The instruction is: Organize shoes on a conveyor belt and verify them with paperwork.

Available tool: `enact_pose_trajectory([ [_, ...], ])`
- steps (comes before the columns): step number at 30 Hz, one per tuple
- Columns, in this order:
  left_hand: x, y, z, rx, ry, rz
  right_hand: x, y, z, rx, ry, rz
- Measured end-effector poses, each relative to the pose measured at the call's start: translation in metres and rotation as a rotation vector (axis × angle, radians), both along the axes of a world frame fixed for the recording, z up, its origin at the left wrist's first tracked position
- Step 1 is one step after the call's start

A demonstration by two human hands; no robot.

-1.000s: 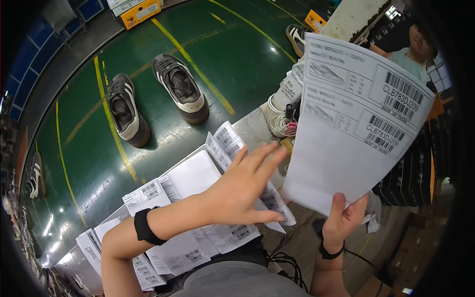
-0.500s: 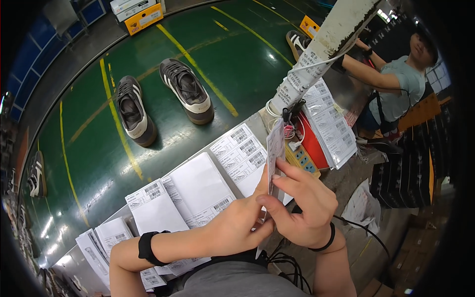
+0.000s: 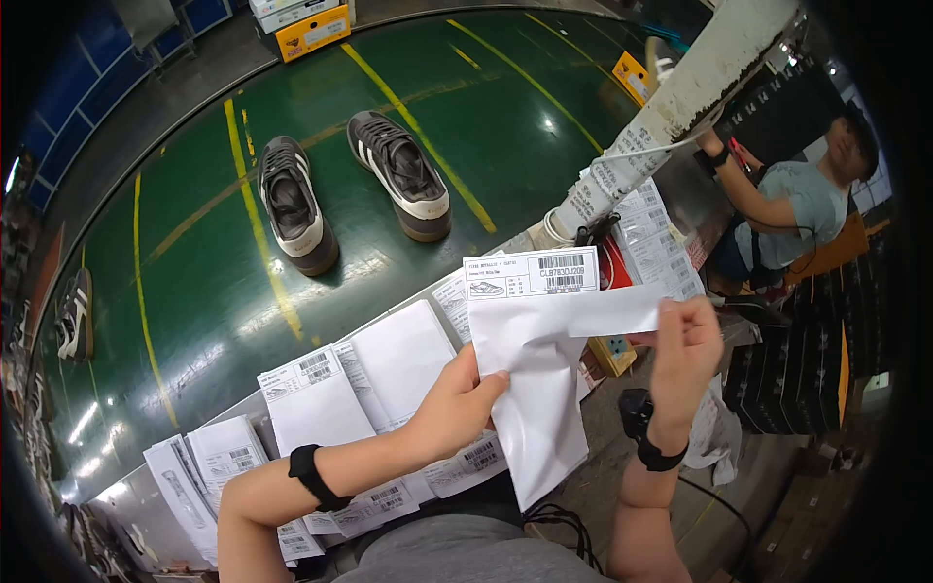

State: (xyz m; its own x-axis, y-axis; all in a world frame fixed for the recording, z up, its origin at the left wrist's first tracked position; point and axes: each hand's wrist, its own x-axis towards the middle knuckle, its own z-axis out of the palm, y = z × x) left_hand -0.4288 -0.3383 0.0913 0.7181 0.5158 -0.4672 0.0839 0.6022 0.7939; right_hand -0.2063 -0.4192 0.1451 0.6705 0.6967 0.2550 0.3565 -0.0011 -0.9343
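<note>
My left hand (image 3: 455, 406) grips a white label sheet (image 3: 533, 389) by its left edge, thumb on top. The sheet hangs tilted and creased, with a printed shoe label along its top edge and blank backing below. Off to its right, my right hand (image 3: 688, 352) pinches the end of a white strip (image 3: 620, 311) between closed fingers. The strip stretches sideways from the sheet just under the printed label. Beyond my hands, two dark sneakers with white stripes, a left one (image 3: 292, 209) and a right one (image 3: 403, 177), stand on the green conveyor belt (image 3: 194, 291).
Stacks of label sheets (image 3: 326, 413) cover the ledge along the belt's near edge. A worn white post (image 3: 680, 107) rises at the right, near a power strip (image 3: 614, 355). A co-worker (image 3: 807, 204) stands behind it. Shoe boxes (image 3: 311, 34) sit across the belt.
The sheet has turned from edge-on to face me. My right hand has moved right, drawing the white strip out sideways. The whole view has shifted slightly.
</note>
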Motion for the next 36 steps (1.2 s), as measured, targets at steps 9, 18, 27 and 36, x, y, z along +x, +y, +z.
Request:
enact_pose_trajectory([
  [9, 0.014, 0.029, -0.024, -0.048, 0.282, -0.079, 0.008, -0.024, 0.011, 0.204, -0.349, -0.258],
  [18, -0.097, 0.001, 0.052, 0.901, -0.125, -0.085, -0.131, 0.007, 0.002, 0.100, -1.009, 0.653],
  [27, -0.166, -0.020, 0.064, 0.311, -0.066, 0.123, -0.139, 0.049, 0.037, -0.113, -0.413, 0.734],
  [36, -0.180, -0.012, 0.059, 0.424, 0.187, -0.089, -0.112, 0.141, 0.041, -0.192, -0.599, 0.488],
])
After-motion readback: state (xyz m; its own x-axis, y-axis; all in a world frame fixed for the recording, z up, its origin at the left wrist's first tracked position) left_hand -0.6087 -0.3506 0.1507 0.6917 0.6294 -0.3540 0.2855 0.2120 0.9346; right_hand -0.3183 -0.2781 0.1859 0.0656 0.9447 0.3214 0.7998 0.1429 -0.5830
